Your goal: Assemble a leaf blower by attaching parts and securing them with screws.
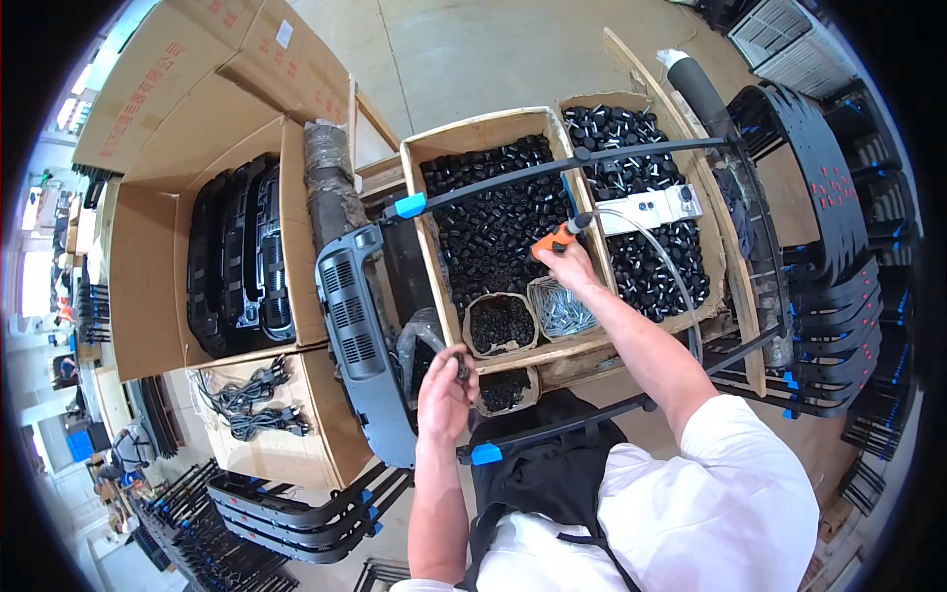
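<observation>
My right hand is wrapped round an orange-and-black powered screwdriver, above the wooden bin of small black plastic parts. My left hand is closed on small black parts, too small to name exactly, by the bin's near left corner. Across the bins lies a black tubular frame with blue tape on its corners. A grey vented plastic panel sits at the frame's left end, beside my left hand. A small box of long silver screws is below my right wrist.
Black-headed bolts fill the right-hand bin, with a white metal bracket on top. A hose crosses that bin. At left stands a cardboard box of black panels, above coiled black cables. Stacked black frames line the right.
</observation>
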